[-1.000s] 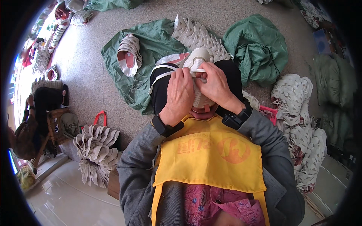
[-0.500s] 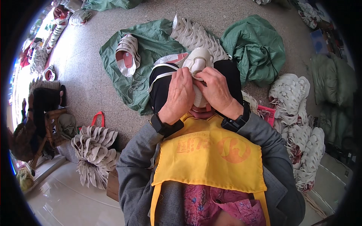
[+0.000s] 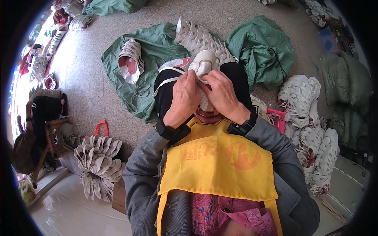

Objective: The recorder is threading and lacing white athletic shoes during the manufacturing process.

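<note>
A white shoe [image 3: 207, 59] rests upright between my knees, its toe away from me. My left hand [image 3: 183, 96] is closed in a pinch over its lacing, and my right hand [image 3: 223, 93] pinches close beside it. A thin pale lace shows between the fingertips; the finger pads are hidden. From near my left hand a flat white band [image 3: 165, 81] loops over my left knee. Part of another white shoe upper with a pink lining [image 3: 177, 63] lies just left of the held shoe.
A green sack [image 3: 114, 70] is spread beneath a stack of white uppers with pink insides [image 3: 131, 63]. Beyond my knees lies a row of nested white uppers [image 3: 201, 37]; right of it sits a bunched green sack [image 3: 260, 51]. More white uppers [image 3: 299, 98] and a pink basket [image 3: 278, 119] are on the right.
The whole view has shifted slightly. My hands remain pinched at the shoe's lacing, with the fingertips only a little moved.
</note>
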